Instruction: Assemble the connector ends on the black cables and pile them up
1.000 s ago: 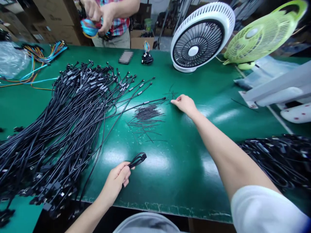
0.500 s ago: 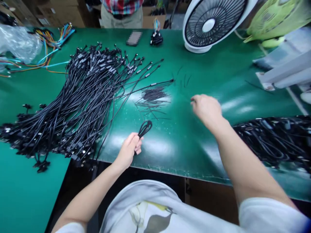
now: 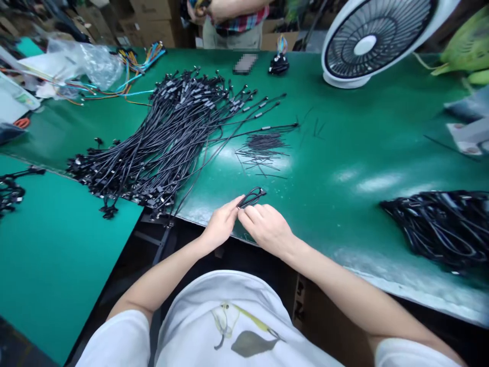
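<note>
A white T-shirt printed with a bird [image 3: 244, 331] fills the foot of the frame as both forearms are brought in to the edge of a green workbench [image 3: 344, 153]. A looped black cable [image 3: 252, 198] is pinched near its lower end by the fingertips of the left hand [image 3: 220, 223], just above the bench edge. Its long axis is slanted up and to the right, away from the wearer, and the doubled, thin, matte loop is carried clear of the grip. The right hand [image 3: 265, 229] is held just beside it, its fingers curled close to the cable; whether they are closed on it cannot be told. Beyond, short black wire pieces [image 3: 263, 148] are scattered on the bench. A heap of black connector cables [image 3: 168, 148] is spread to the left and a tangled black cable bundle [image 3: 431, 229] to the right. A white desk fan [image 3: 326, 56] and a co-worker's checked shirt [image 3: 240, 23] are seen at the far edge.
</note>
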A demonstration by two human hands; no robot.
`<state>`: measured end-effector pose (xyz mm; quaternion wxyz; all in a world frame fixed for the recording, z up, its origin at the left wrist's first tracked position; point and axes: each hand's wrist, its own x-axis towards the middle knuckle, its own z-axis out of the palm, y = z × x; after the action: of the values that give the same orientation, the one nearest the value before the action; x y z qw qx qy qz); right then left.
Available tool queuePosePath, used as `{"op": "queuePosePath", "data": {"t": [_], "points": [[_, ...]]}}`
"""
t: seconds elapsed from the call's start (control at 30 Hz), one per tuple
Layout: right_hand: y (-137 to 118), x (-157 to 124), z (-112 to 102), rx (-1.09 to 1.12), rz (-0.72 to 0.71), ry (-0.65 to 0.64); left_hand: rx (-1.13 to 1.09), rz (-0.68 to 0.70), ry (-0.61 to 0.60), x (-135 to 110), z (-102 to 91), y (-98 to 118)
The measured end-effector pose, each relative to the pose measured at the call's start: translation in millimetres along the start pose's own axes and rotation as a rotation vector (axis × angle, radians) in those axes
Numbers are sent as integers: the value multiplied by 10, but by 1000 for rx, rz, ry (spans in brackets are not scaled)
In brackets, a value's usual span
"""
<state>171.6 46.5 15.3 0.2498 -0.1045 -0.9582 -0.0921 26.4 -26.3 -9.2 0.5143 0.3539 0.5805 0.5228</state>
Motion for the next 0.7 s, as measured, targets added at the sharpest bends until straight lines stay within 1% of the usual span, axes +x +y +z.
{"op": "queuePosePath", "data": {"t": [0.07,0.13,0.2,0.27,0.4,0.47,0.5,0.57,0.63,0.7], "points": [[56,82,-59,-55,-248,17,0,-60,-62,-35,-60,21],[86,153,-112,-61,-405,-35,-33,-129,-127,-65,-103,39],[73,203,-156,-101,-469,-119,-81,-180,-163,-88,-131,48],[28,227,-190,-162,-485,-182,-161,-236,-190,-107,-147,51],[-51,233,-228,-203,-552,-263,-264,-315,-266,-142,-143,66],[-50,237,-223,-230,-594,-284,-288,-329,-271,-160,-127,79],[-40,241,-212,-246,-596,-288,-312,-325,-262,-166,-119,82],[-15,252,-173,-256,-551,-278,-380,-295,-236,-165,-103,72],[-6,262,-113,-196,-443,-243,-440,-261,-178,-143,-91,36],[-28,265,-41,-83,-283,-199,-490,-233,-87,-106,-83,-12]]}}
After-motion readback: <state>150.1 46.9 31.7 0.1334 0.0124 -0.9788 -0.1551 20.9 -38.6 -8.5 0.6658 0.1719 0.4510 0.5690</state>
